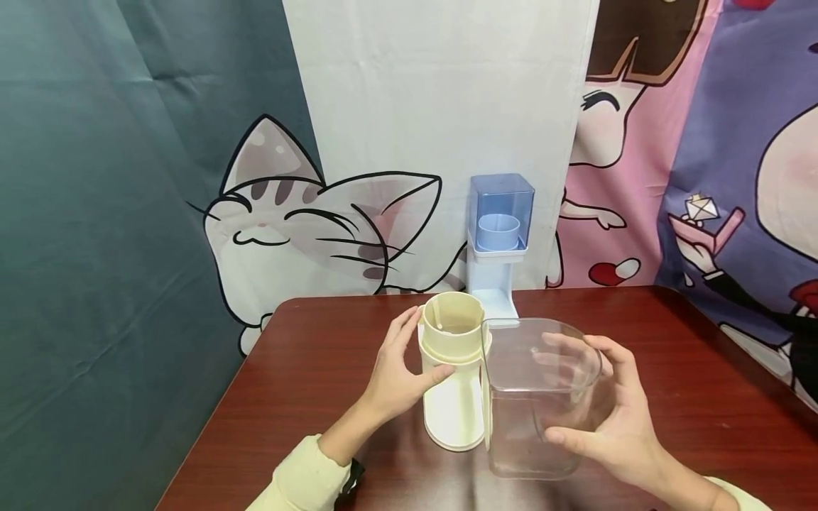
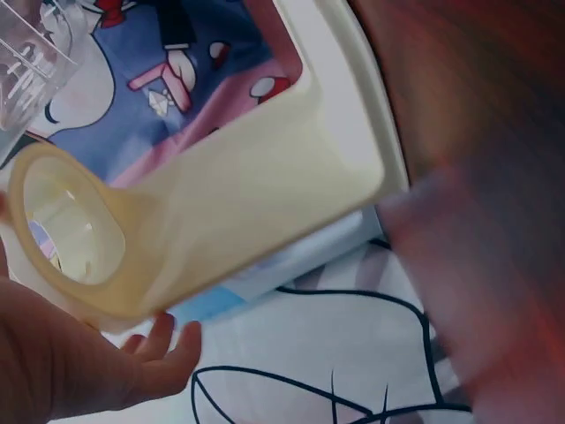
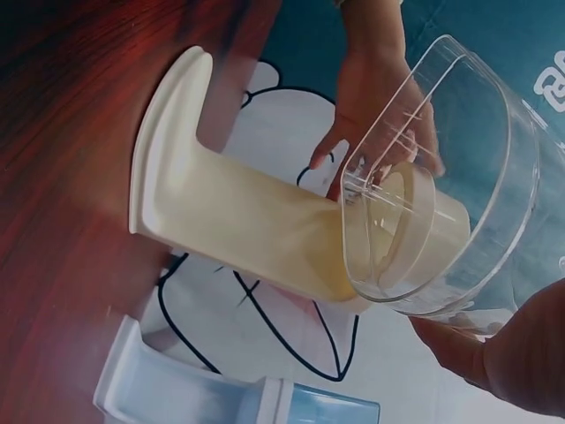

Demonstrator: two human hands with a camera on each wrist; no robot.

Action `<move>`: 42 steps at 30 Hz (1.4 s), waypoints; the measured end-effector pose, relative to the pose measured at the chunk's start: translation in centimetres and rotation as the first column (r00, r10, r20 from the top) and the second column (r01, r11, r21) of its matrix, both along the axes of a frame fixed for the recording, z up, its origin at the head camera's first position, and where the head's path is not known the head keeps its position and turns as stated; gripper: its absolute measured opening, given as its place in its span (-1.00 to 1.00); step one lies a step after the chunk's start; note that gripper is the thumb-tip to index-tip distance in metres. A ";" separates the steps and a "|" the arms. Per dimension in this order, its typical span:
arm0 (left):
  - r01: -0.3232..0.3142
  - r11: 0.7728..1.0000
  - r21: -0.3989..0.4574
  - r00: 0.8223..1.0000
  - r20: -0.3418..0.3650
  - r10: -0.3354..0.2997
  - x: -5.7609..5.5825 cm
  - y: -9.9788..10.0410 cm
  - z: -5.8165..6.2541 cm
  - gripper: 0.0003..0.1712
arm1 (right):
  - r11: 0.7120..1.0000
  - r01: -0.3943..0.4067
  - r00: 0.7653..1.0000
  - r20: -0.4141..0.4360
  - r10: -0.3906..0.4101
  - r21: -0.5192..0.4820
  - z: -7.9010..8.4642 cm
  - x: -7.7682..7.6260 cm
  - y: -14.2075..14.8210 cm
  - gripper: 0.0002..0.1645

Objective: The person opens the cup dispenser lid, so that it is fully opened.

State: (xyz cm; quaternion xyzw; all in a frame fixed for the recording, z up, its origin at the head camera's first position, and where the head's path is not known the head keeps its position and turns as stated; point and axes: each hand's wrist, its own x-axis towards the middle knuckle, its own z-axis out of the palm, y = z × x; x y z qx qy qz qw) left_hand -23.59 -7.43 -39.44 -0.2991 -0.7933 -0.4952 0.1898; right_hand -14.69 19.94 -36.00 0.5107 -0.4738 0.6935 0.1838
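A cream dispenser stand stands upright on the table, with a round open cup at its top. My left hand holds the stand's upper part from the left, thumb in front and fingers along the far side. My right hand grips a clear plastic container by its right side, thumb at the front and fingers behind. The container hangs tilted just right of the stand. From the right wrist view, the container overlaps the cup, so whether they touch is unclear.
A similar blue and white dispenser with a blue transparent cover stands behind, at the table's back edge. The dark red wooden table extends to both sides. A cartoon-printed curtain hangs behind it.
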 end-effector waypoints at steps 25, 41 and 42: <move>-0.132 0.991 -0.024 0.991 -0.002 0.132 -3.3 0.0 -0.3 0.01 | 0.999 -0.002 0.998 0.069 -0.001 0.045 -2.7 -1.3 -0.3 0.27; -0.171 0.980 -0.106 0.982 0.056 0.178 -7.0 -0.7 0.7 0.01 | 0.974 0.187 0.970 0.130 -0.204 0.129 -3.7 -1.7 -0.4 0.18; -0.172 0.979 -0.108 0.982 0.061 0.179 -7.2 -0.8 0.8 0.01 | 0.973 0.190 0.968 0.138 -0.208 0.134 -3.8 -1.7 -0.5 0.17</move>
